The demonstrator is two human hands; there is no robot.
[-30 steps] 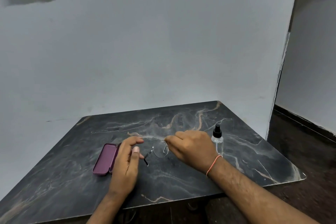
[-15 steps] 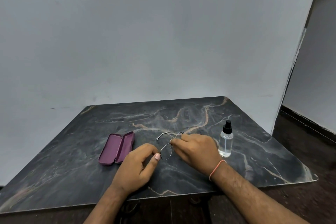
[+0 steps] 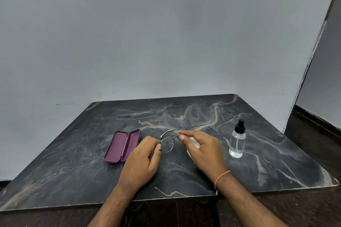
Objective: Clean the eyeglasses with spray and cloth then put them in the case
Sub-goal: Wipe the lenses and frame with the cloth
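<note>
Now eyeglasses [image 3: 167, 143] between both hands

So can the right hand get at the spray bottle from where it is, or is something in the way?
Probably yes. The spray bottle stands upright just to the right of the right hand, with bare table between them. But that hand is busy: its fingers pinch the eyeglasses with a white cloth.

The right hand [image 3: 200, 150] covers one lens of the eyeglasses [image 3: 167, 143] and most of a pale cloth [image 3: 194, 146].
</note>
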